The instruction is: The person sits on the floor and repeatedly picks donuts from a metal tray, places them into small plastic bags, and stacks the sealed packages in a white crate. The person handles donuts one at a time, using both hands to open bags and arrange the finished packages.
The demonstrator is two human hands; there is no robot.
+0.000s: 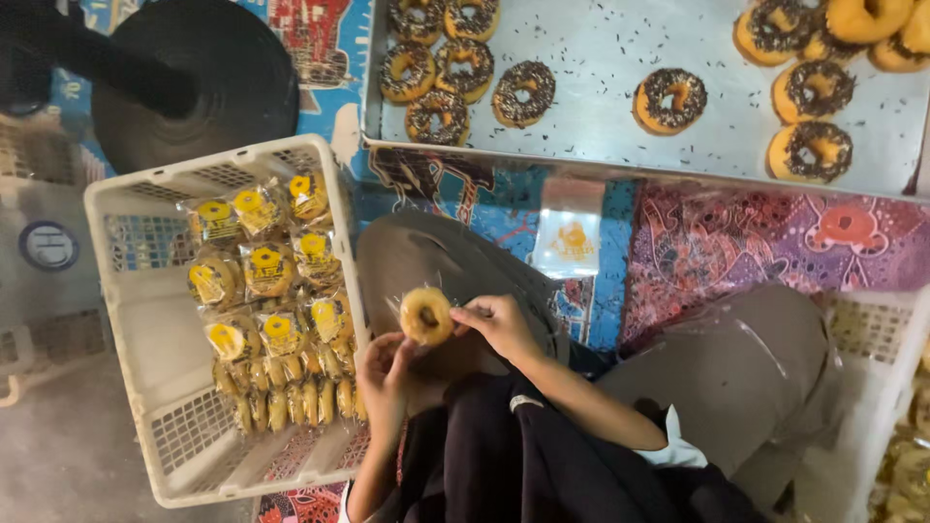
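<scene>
One doughnut (426,315) sits betw. both hands, in a clear wrapper, plain side up. Left hand (385,373) is closed on it from below-left w/ fingertips; right hand (499,324) pinches its right edge, thumb and fingers shut on the wrapper. Just left of the left hand: 1 white plastic crate (136,320) w/ wrapped doughnuts (266,324), approx. 10 lying flat up top plus a row stood on edge, too tight to count exactly. Well above the hands: 1 metal tray (601,58) w/ chocolate-sprinkled doughnuts (524,93), 6 in the left group, 1 alone mid-tray, about 7 at the right, some cut off by the frame. An empty clear bag (572,242) lies above the right hand on the patterned cloth (756,242).
</scene>
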